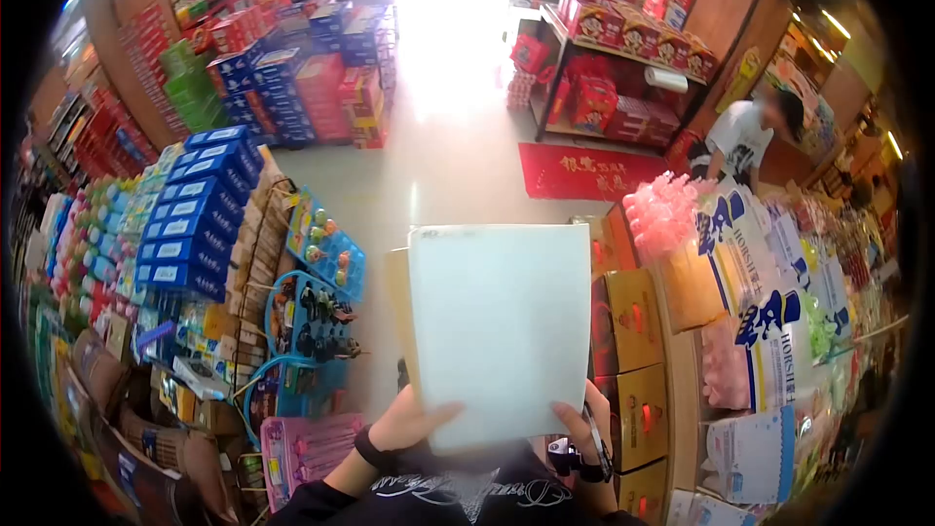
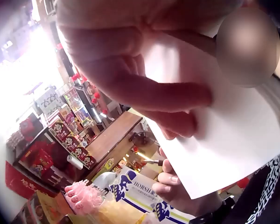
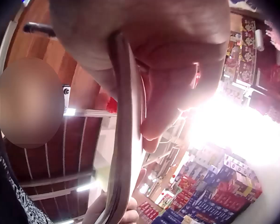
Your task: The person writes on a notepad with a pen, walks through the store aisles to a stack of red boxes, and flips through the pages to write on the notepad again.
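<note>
A white-paged notebook (image 1: 499, 331) is held up in front of the chest, with a tan layer showing along its left side. My left hand (image 1: 404, 422) grips its lower left edge, thumb on the page and fingers behind, as the left wrist view shows. At the lower right edge my right hand (image 1: 584, 429) holds the notebook with its thumb on the page. A dark pen (image 2: 153, 162) sticks out from the right hand's fingers. The right wrist view shows the notebook's thick side edge (image 3: 123, 126) between thumb and fingers. Faint small print marks the page's top left corner.
Left stand blue boxes (image 1: 190, 224) and a blue rack (image 1: 326, 248) of small goods. Gold boxes (image 1: 638, 409) and white HORSH packages (image 1: 769, 331) line the right. A person (image 1: 745, 141) leans beyond them. A tiled aisle (image 1: 438, 170) leads to a bright doorway.
</note>
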`<state>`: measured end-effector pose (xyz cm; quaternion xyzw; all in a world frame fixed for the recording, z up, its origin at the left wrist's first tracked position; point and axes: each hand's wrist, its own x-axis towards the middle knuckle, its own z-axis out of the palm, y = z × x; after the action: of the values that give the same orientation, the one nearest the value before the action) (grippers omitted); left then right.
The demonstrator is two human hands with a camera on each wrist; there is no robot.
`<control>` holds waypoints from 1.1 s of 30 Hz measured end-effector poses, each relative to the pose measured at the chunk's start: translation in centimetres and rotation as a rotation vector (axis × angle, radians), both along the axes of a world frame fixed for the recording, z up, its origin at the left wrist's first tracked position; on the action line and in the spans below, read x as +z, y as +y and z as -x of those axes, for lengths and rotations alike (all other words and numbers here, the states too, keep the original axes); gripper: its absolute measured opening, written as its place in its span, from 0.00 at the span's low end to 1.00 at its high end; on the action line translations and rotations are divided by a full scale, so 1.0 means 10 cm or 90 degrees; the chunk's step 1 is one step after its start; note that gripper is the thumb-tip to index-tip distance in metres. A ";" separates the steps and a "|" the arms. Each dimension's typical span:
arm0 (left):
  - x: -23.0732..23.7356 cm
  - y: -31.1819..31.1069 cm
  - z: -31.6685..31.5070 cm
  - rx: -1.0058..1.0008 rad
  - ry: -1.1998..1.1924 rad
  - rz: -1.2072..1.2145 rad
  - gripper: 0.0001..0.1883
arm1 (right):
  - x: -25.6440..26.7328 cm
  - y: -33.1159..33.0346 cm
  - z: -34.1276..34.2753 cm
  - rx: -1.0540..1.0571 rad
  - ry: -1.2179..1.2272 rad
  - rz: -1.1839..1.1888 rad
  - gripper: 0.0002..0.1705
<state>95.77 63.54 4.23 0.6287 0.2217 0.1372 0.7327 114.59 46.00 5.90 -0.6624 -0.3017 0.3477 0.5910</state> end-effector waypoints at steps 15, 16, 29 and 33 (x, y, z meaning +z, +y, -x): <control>0.01 1.79 -1.26 -0.229 -0.033 -0.045 0.13 | 0.01 1.29 -0.65 -0.212 0.011 -0.046 0.22; 0.05 1.96 -1.34 -0.236 -0.036 -0.056 0.13 | 0.02 1.47 -0.69 -0.226 -0.009 -0.063 0.23; 0.10 3.32 -1.61 -0.146 0.005 -0.088 0.16 | -0.04 2.97 -1.16 -0.177 0.003 -0.057 0.20; 0.02 3.50 -1.72 -0.105 0.038 -0.049 0.18 | -0.06 3.24 -1.41 -0.126 -0.001 -0.045 0.20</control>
<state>112.96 98.54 4.39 0.6764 0.1855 0.0662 0.7097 128.66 78.43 5.34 -0.6677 -0.2474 0.2765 0.6454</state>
